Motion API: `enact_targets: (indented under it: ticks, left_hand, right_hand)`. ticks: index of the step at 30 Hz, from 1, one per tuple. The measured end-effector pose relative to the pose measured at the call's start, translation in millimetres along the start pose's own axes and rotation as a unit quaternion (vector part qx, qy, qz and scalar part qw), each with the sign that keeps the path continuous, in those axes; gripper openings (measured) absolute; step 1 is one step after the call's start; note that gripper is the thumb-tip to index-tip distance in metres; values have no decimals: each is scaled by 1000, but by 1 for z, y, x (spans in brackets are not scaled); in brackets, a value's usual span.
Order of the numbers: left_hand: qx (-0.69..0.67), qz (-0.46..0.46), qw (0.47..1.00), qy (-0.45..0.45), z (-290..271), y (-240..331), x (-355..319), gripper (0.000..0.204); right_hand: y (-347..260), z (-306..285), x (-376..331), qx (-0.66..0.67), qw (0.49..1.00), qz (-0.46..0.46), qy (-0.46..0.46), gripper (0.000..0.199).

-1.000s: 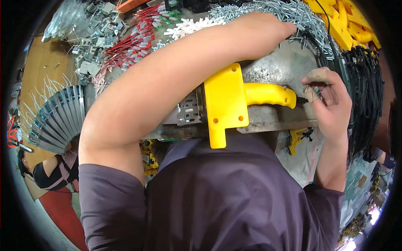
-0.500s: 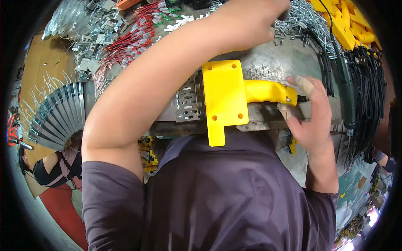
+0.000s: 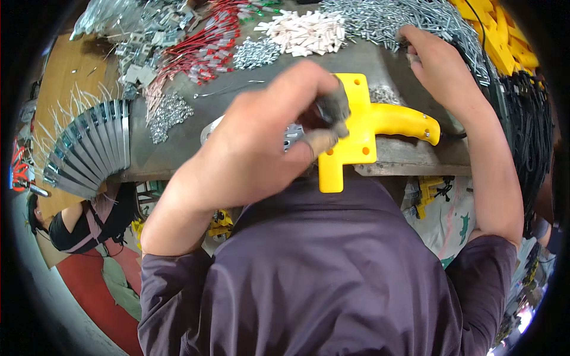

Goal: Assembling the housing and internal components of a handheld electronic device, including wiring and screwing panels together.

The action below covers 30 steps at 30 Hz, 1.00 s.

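A yellow plastic tool housing point(image 3: 359, 133) lies at the table's front edge. It has a flat plate with screw holes and a curved handle point(image 3: 409, 123) pointing right. My left hand point(image 3: 249, 145) is over the plate's left side, thumb and fingers curled together in a pinch. Their dark-covered tips hide whatever is between them. Under that hand, part of a slotted metal piece point(image 3: 292, 135) shows. My right hand point(image 3: 436, 59) reaches past the handle to the near edge of a pile of silver screws point(image 3: 404, 18), its fingers curled in; anything they grip is too small to make out.
White sleeves point(image 3: 306, 32), small metal nuts point(image 3: 255, 53), red wired parts point(image 3: 205, 50) and metal rings point(image 3: 169, 115) lie heaped behind. Fanned metal strips point(image 3: 89, 151) are on the left. Yellow parts point(image 3: 504, 35) and black cables point(image 3: 522, 130) are on the right; a person's arm point(image 3: 68, 225) shows lower left.
My left hand has come back from the screw pile to the yellow plate. My right hand has left the handle's end for the screws. The yellow housing appears slightly farther right.
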<state>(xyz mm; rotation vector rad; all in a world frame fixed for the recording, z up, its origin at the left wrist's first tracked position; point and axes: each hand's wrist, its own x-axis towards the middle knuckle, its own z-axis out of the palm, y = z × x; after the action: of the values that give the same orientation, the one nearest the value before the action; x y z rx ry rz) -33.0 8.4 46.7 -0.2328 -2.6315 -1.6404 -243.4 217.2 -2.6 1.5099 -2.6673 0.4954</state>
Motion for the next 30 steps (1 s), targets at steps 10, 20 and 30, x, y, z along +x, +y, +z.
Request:
enact_targets:
  ticks: [10, 20, 30]
  left_hand:
    - [121, 64, 991, -4, -2, -7, -14, 35]
    - [160, 17, 985, -61, -2, 4, -11, 36]
    - [135, 36, 988, -58, 5, 3, -7, 34]
  right_hand:
    - [-97, -32, -43, 376, 924, -13, -74, 46]
    - [-110, -29, -49, 311, 944, -85, -67, 50]
    - [32, -43, -11, -14, 995, 30, 95, 24]
